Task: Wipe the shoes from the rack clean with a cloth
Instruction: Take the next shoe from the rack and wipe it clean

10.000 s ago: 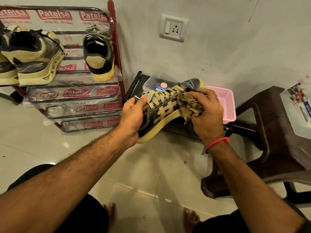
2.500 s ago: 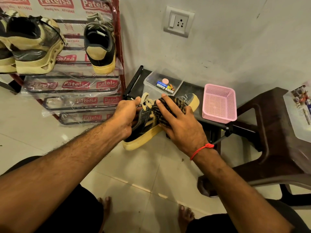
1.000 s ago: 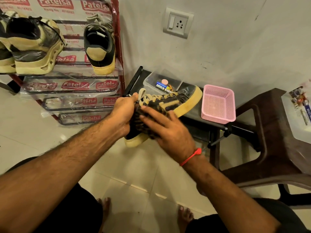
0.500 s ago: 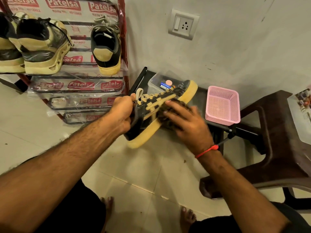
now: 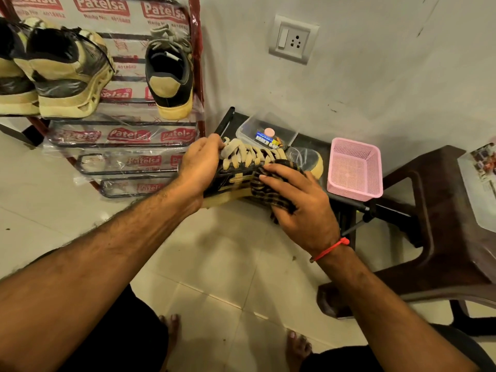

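A: Where is the shoe being cleaned?
B: The black shoe (image 5: 241,173) with tan laces and a yellowed sole sits just above frame centre, held in the air over the tiled floor (image 5: 220,253), toe pointing toward 2 o'clock.

A: How do the hands hold it?
B: The left hand (image 5: 200,167) grips the heel end, fingers curled round the collar beside the laces. The right hand (image 5: 300,200) has its fingers laid fairly straight on a dark striped cloth (image 5: 271,191), pressing it against the shoe's side; whether the thumb pinches the cloth cannot be told. A red thread (image 5: 331,248) circles that wrist.

A: What lies around?
B: At 10 o'clock stands the red shoe rack (image 5: 197,76), wrapped in printed plastic, carrying a matching shoe (image 5: 169,76) heel outward and a chunkier pair (image 5: 64,76) to its 9 o'clock. Behind the held shoe, at 1 o'clock, is a clear box (image 5: 249,127) of small items; at 3 o'clock of the shoe, a pink basket (image 5: 354,167); beyond it a brown plastic stool (image 5: 442,210). A wall socket (image 5: 292,38) sits at 12 o'clock.
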Demonstrator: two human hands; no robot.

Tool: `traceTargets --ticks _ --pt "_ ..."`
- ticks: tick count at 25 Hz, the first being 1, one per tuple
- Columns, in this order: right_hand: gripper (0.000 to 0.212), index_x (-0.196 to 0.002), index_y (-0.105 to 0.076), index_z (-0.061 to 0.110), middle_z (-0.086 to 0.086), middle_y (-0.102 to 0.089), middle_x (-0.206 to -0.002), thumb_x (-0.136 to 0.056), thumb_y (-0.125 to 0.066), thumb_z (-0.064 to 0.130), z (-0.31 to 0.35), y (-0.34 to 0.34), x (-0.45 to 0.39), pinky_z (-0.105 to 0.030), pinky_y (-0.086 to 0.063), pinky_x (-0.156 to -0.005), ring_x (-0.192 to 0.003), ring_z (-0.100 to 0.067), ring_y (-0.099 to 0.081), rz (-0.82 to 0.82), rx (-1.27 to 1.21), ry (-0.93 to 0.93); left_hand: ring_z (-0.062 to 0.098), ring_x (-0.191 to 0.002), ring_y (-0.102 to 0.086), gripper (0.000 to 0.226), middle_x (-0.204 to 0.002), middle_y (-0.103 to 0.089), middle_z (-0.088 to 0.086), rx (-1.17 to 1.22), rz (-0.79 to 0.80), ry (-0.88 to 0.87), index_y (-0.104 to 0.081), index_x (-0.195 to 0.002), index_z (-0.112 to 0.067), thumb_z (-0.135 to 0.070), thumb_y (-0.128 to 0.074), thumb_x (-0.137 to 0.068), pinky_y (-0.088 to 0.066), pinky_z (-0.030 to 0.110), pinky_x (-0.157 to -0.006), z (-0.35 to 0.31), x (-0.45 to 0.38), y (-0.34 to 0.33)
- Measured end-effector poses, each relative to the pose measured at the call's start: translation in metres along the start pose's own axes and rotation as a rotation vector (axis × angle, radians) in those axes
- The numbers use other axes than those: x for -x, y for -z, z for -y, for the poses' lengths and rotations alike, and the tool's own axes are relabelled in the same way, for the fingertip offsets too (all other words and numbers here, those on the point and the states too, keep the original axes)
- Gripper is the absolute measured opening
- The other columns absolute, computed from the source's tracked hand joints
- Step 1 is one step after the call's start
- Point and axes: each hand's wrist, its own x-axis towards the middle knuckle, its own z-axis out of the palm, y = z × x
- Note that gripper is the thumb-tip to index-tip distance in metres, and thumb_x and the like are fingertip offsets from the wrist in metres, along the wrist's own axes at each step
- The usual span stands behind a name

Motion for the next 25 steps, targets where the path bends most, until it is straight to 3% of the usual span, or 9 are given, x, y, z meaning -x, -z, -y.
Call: traceTargets --ticks 3,7,10,14,17,21,23,25 --pt "0.048 -0.13 -0.065 0.009 -0.005 -0.057 -0.141 -0.082 -0.06 0.013 -0.009 0.012 0.0 -0.041 -0.042 -0.108 -0.128 -0.028 -0.055 -0.001 0.009 -0.038 0.011 -0.09 -0.057 0.023 -0.097 -0.063 -0.003 -0.131 -0.007 -0.2 -0.062 -0.099 -0.022 -0.028 -0.04 -0.104 -0.047 0.032 -0.072 -0.003 -0.001 0.004" --pt "0.057 -0.14 -0.056 0.012 -0.003 -0.052 -0.146 -0.084 -0.057 0.013 -0.02 0.023 -0.006 -0.035 -0.041 -0.113 -0.133 -0.021 -0.049 -0.03 -0.075 -0.27 0.016 -0.096 -0.059 0.024 -0.097 -0.061 -0.004 -0.285 0.016 -0.375 -0.059 -0.111 -0.019 -0.024 -0.036 -0.106 -0.054 0.048 -0.092 -0.005 -0.004 0.015" --pt "0.059 -0.143 -0.053 0.014 -0.003 -0.049 -0.148 -0.085 -0.057 0.009 -0.014 0.02 -0.005 -0.029 -0.041 -0.113 -0.135 -0.015 -0.046 0.018 -0.179 -0.34 0.009 -0.084 -0.056 0.025 -0.089 -0.06 -0.005 -0.363 -0.04 -0.471 -0.06 -0.107 -0.015 -0.021 -0.036 -0.106 -0.053 0.045 -0.085 -0.002 -0.005 0.016" --pt "0.057 -0.141 -0.055 0.014 -0.001 -0.055 -0.142 -0.084 -0.055 0.013 0.004 0.014 -0.005 -0.025 -0.042 -0.111 -0.131 -0.011 -0.05 0.089 -0.257 -0.269 0.007 -0.076 -0.054 0.029 -0.082 -0.059 -0.005 -0.354 -0.077 -0.527 -0.056 -0.09 -0.021 -0.034 -0.037 -0.106 -0.046 0.038 -0.072 0.003 -0.015 0.018" --pt "0.056 -0.14 -0.056 0.013 -0.001 -0.057 -0.14 -0.084 -0.054 0.018 0.02 0.007 -0.003 -0.021 -0.039 -0.112 -0.129 -0.01 -0.052 0.148 -0.309 -0.198 0.015 -0.067 -0.056 0.041 -0.076 -0.063 0.001 -0.483 0.048 -0.558 -0.06 -0.09 -0.017 -0.054 -0.048 -0.102 -0.045 0.034 -0.061 0.015 -0.028 0.017" --pt "0.056 -0.143 -0.052 0.011 -0.006 -0.05 -0.146 -0.087 -0.056 0.015 0.027 0.0 -0.003 -0.033 -0.037 -0.115 -0.135 -0.022 -0.047 0.202 -0.19 -0.06 0.012 -0.061 -0.047 0.035 -0.065 -0.051 -0.007 -0.423 0.219 -0.566 -0.057 -0.076 -0.024 -0.048 -0.055 -0.1 -0.039 0.034 -0.06 0.024 -0.03 0.011" --pt "0.052 -0.138 -0.057 0.009 -0.007 -0.053 -0.142 -0.087 -0.062 0.015 0.022 0.002 -0.004 -0.04 -0.043 -0.111 -0.13 -0.024 -0.051 0.254 -0.165 -0.046 0.012 -0.063 -0.049 0.035 -0.066 -0.054 -0.003 -0.402 0.149 -0.59 -0.058 -0.074 -0.022 -0.047 -0.058 -0.099 -0.042 0.037 -0.059 0.02 -0.035 0.009" --pt "0.045 -0.129 -0.066 0.01 -0.005 -0.059 -0.133 -0.085 -0.072 0.016 0.019 0.006 0.001 -0.042 -0.052 -0.102 -0.12 -0.021 -0.058 0.419 -0.161 -0.053 0.013 -0.062 -0.052 0.038 -0.066 -0.058 0.0 -0.442 0.072 -0.604 -0.061 -0.073 -0.02 -0.05 -0.06 -0.096 -0.046 0.038 -0.058 0.02 -0.041 0.014"
